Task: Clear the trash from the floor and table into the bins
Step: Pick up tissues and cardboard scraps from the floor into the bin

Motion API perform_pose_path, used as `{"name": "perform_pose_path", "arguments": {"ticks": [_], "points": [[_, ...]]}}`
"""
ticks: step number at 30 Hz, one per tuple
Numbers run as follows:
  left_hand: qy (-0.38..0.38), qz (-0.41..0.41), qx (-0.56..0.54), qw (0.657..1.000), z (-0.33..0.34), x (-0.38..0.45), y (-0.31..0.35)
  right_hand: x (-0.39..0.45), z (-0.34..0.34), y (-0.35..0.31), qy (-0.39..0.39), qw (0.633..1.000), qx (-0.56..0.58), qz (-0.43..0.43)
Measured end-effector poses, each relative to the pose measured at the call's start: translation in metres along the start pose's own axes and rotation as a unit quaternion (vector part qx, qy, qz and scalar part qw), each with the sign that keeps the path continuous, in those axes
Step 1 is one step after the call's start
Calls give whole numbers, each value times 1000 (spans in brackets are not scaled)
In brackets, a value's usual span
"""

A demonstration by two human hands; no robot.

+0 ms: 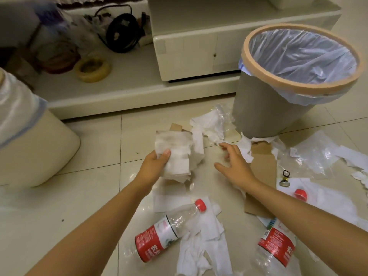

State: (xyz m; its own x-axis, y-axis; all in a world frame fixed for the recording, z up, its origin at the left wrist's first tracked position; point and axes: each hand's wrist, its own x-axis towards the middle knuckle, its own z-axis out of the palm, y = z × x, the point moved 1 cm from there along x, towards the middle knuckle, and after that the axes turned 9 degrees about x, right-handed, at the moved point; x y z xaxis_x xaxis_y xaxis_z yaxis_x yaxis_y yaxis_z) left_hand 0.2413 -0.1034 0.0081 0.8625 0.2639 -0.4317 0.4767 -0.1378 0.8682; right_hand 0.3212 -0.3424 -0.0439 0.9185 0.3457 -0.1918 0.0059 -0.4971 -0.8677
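Nearest, two plastic bottles with red labels were recorded lying on the tiled floor (95, 148): a capped bottle (165, 230) on its side over torn white paper (207, 242), and a second bottle (276, 242) partly crossed by the right forearm. A loose red cap (300, 194) and a small metal ring-shaped item (284, 181) (its kind could not be told) were noted to the right, on paper scraps.

Next, the left hand (157, 162) was seen gripping a wad of white tissue (177, 154), thumb curled over its front, the other fingers hidden behind it. The right hand (233, 162) was held with fingers spread and relaxed above a flat piece of brown cardboard (262, 162), just beside shredded tissue (211, 126); whether its fingertips touched the tissue could not be told.

Clear plastic film (312, 154) was logged further right.

Beyond, a grey bin (264, 114) with an orange rim and a pale liner stood upright, touching the scraps at its base. A cream bin (37, 148) with a liner was recorded at the left edge.

Farthest, a low cream cabinet (199, 56) was noted, with a tape roll (93, 69) and black cables (121, 34) on its lower shelf.
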Motion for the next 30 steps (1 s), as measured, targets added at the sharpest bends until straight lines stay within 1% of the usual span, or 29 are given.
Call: {"name": "perform_pose_path", "arguments": {"ticks": [2,4,6,8,11,13,15,17,21,24,26,27,28,30], "points": [[-15,-10,4,1000,-8,2,2,2,6,-7,-28,999,19,-10],[-35,-20,-8,999,-15,4,3,3,10,-16,-70,997,3,-32],[-46,-26,-28,998,-21,5,5,9,13,-29,-122,989,-63,-56],[-34,-31,-39,998,-27,6,3,21,19,-41,-174,971,-152,-59],[-15,-36,-49,998,-41,7,0,46,36,-54,-236,937,-258,-29],[-7,-39,-57,998,-51,6,-3,60,47,-60,-260,912,-316,5],[-4,-40,-58,998,-60,3,-5,67,57,-62,-270,899,-343,41],[4,-44,-61,997,-68,0,-7,63,65,-59,-279,891,-354,56],[4,-61,-67,996,-81,-2,-16,50,66,-48,-258,895,-364,11],[-4,-58,-73,996,-87,-3,-21,37,62,-50,-232,925,-299,-25],[-17,-47,-65,997,-92,-4,-23,19,61,-58,-230,939,-245,-77],[-24,-44,-59,997,-95,-6,-24,9,63,-62,-244,934,-238,-109],[-30,-46,-53,997,-99,-7,-25,-1,66,-65,-268,919,-252,-143],[-43,-55,-45,997,-106,-12,-27,-16,81,-65,-316,876,-314,-186]]}}
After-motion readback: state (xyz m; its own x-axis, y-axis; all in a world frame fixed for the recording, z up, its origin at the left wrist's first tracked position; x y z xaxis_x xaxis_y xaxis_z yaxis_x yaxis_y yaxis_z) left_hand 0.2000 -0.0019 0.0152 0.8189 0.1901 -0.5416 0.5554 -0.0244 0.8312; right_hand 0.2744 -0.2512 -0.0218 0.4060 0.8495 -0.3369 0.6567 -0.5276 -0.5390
